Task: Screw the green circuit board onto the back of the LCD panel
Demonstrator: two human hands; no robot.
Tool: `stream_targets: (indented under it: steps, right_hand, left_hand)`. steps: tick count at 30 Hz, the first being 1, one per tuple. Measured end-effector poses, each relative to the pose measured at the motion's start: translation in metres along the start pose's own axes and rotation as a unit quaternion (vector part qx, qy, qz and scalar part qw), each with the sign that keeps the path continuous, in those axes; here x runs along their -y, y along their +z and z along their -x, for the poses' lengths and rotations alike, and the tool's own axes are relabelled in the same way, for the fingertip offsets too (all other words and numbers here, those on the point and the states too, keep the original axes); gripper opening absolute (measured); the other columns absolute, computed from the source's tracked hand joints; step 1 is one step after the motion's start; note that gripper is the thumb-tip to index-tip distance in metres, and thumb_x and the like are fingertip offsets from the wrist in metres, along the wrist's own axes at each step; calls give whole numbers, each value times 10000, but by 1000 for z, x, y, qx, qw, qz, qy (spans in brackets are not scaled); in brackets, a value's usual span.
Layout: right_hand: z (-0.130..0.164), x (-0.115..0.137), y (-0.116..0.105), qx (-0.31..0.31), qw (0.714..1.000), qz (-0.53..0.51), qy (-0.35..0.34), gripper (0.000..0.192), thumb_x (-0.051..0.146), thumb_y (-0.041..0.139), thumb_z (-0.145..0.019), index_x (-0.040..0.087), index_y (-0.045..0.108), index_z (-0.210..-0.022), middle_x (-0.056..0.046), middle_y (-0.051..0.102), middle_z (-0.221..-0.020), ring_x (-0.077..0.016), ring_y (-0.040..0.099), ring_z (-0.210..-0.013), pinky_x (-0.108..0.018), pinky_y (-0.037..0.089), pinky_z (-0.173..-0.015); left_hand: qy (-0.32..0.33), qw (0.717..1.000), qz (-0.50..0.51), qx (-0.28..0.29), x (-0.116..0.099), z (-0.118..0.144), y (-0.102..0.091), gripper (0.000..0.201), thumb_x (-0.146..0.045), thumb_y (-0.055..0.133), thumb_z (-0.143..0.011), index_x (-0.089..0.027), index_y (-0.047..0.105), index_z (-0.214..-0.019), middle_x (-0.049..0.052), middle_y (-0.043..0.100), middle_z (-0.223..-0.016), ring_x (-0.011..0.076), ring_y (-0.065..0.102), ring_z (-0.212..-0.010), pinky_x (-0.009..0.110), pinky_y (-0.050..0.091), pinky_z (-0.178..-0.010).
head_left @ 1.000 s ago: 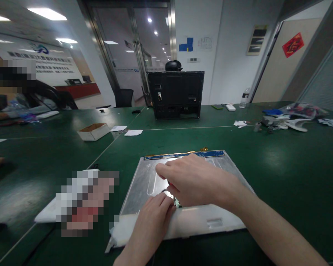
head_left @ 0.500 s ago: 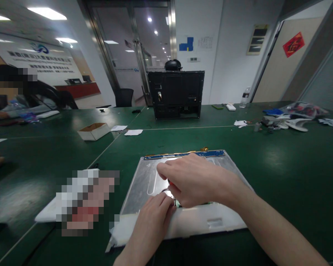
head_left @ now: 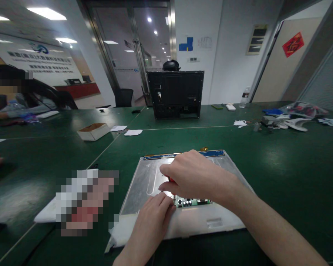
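Observation:
A silver display panel (head_left: 137,184) lies face-down on the green table, with a blue circuit strip (head_left: 212,153) along its far edge. On its near half sits a small green circuit board (head_left: 192,203), partly covered by my hands. My right hand (head_left: 195,177) is closed around a screwdriver (head_left: 171,180), whose red handle shows between thumb and fingers. Its thin shaft points down to the board's left end. My left hand (head_left: 157,212) rests on the panel with its fingers pressed together beside the shaft; what the fingertips grip is hidden.
A black monitor housing (head_left: 176,94) stands at the table's far side. An open white box (head_left: 93,132) and paper slips (head_left: 133,132) lie left of centre. At far right are a bottle (head_left: 244,97) and loose parts (head_left: 276,121). Another person (head_left: 41,92) sits at left.
My right hand has risen slightly and shifted a little to the right, uncovering more of the green circuit board. My left hand stays almost in place.

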State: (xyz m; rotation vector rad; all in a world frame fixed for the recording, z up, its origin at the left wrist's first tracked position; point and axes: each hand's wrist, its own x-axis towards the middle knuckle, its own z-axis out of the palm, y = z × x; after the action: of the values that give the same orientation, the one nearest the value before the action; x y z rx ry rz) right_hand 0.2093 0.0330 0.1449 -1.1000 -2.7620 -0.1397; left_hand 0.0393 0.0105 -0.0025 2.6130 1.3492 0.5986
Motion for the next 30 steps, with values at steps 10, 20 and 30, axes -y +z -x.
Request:
stream_targets:
  steps: [10, 20, 30]
  right_hand:
    - [2, 0, -3, 25, 998, -42, -42, 132, 236, 578, -813, 171, 592, -927, -32, 690, -816, -145, 583, -640, -261, 246, -455]
    - [0, -1, 1, 11, 1000, -27, 0, 285, 439, 527, -886, 192, 634, -794, -27, 689, -735, -156, 598, -631, -280, 203, -466]
    - [5, -1, -4, 30, 997, -48, -44, 189, 235, 567, -793, 168, 549, -968, -40, 691, -836, -161, 600, -649, -264, 237, -444]
  left_hand:
    - [14, 999, 23, -17, -1, 2, -2, 190, -147, 424, -886, -197, 605, -913, 75, 650, -937, 227, 605, -836, 341, 480, -715]
    - [-1, 999, 35, -12, -2, 3, -3, 164, -147, 432, -882, -197, 586, -858, 63, 640, -863, 228, 600, -791, 344, 465, -678]
    - [19, 998, 48, -23, -3, 1, -4, 177, -131, 413, -867, -204, 572, -897, 74, 645, -939, 251, 610, -842, 373, 475, -696]
